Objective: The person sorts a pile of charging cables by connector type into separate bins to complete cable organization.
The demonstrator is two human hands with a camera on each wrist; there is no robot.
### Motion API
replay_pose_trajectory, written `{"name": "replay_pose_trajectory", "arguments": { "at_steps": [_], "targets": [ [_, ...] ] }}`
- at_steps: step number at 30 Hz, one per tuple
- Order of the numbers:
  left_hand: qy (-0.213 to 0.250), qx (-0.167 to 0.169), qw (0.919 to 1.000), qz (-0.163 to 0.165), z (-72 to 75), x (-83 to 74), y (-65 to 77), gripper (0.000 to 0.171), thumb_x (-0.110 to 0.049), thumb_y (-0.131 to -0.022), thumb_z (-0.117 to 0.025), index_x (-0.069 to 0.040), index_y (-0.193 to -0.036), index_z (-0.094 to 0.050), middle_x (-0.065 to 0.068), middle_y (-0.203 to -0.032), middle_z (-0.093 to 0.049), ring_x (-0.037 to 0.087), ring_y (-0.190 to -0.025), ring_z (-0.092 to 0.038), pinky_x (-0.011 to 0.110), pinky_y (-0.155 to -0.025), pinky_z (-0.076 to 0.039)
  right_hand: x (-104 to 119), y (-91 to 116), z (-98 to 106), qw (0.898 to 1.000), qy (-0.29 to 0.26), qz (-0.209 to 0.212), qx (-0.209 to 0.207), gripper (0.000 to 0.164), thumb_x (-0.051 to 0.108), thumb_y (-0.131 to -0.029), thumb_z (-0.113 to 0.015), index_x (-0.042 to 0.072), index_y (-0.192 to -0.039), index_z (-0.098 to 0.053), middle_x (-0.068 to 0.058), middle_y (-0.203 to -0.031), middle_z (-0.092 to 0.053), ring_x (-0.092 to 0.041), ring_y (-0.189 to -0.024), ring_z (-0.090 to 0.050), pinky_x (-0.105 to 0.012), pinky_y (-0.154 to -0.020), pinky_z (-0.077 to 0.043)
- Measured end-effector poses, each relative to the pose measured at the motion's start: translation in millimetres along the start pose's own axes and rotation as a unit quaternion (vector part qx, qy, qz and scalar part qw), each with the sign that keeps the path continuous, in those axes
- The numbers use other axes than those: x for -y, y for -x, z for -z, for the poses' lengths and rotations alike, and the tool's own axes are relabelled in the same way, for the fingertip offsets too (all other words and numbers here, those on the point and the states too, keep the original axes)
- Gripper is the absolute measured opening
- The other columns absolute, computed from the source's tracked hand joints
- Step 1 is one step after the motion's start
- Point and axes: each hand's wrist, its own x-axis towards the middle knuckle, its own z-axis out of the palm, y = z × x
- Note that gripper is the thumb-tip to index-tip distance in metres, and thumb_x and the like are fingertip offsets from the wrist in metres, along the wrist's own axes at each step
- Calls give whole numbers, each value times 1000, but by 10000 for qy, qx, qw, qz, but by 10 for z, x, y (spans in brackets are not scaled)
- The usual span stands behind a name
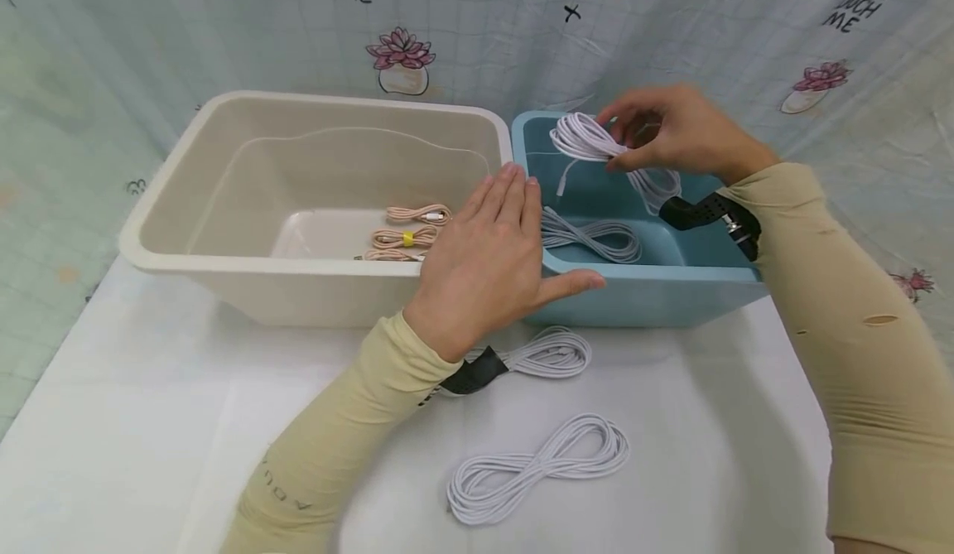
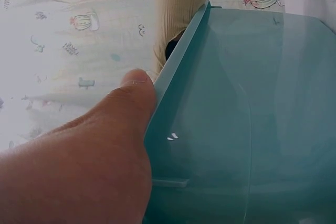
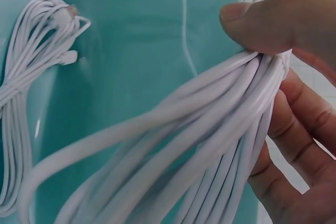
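My right hand (image 1: 663,136) pinches a coiled white cable (image 1: 583,136) at its middle, between thumb and fingers, over the blue bin (image 1: 656,297). One end of that cable dangles free. Inside the blue bin lies another bundled white cable (image 1: 596,239), also visible at the left of the right wrist view. My left hand (image 1: 492,256) lies with straight fingers across the adjoining rims of the blue bin and the beige bin (image 1: 313,293), its thumb pointing out along the blue side. Several bundled peach-coloured cables (image 1: 402,238) sit in the beige bin, partly hidden by this hand.
Two coiled white cables lie on the white table (image 1: 179,421) in front of the bins: one (image 1: 551,354) partly behind the left wrist, the other (image 1: 537,467) nearer the front. A patterned curtain (image 1: 477,32) hangs close behind both bins.
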Motion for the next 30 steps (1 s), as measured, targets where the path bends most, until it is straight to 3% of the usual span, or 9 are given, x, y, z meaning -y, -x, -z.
{"name": "replay_pose_trajectory", "arguments": {
  "at_steps": [18, 30],
  "targets": [
    [84, 34, 10000, 36, 1, -7, -15, 115, -90, -89, -35, 2, -156, -41, 20, -163, -43, 29, -158, -34, 39, -134, -23, -2, -31, -58, 9994, 259, 18, 247, 52, 19, -84, -86, 17, -133, -68, -6, -108, -67, -16, -88, -58, -8, -73, -47],
    [32, 190, 9998, 66, 4, -26, -14, 114, -90, -90, -33, 1, -158, -38, 19, -165, -40, 29, -159, -32, 39, -135, -22, -7, -22, -43, 9998, -146, 133, 105, 57, 16, -80, -89, 18, -134, -69, -5, -110, -65, -18, -92, -57, -10, -74, -48]
  ]
}}
